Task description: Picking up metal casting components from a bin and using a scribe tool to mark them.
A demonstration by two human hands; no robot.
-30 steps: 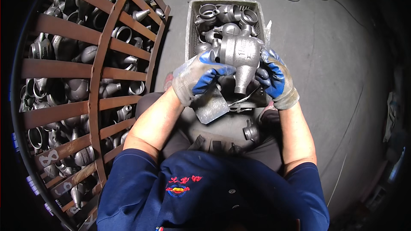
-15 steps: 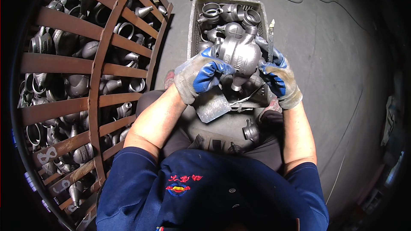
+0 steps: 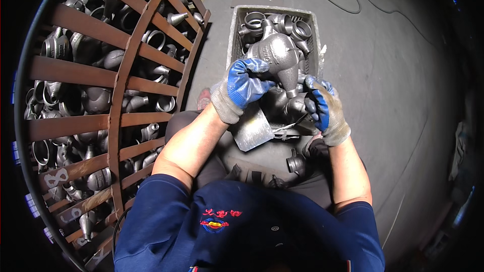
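Observation:
A round-bellied grey metal casting (image 3: 280,53) with tapered necks is tilted above the crate (image 3: 229,35). My left hand (image 3: 244,88), in a blue-and-grey work glove, closes on the casting's near left side. To the right, my gloved right hand (image 3: 326,108) has its fingers curled, apart from the casting's body and close to its lower neck. A narrow flat strip-like tool (image 3: 322,55) sticks up from behind the right hand's fingers; most of it is hidden, and its exact kind does not show. More castings (image 3: 301,30) fill the crate below.
A rust-brown slatted metal bin (image 3: 121,80) full of similar castings stands at my left. A flat grey plate (image 3: 252,130) juts from the crate's near side. One small casting (image 3: 295,162) lies between my legs. A black cable (image 3: 348,7) runs across the far floor.
The casting has turned over in my left hand, its threaded end no longer at the upper right. My right hand has moved down, away from its body. The view has shifted slightly.

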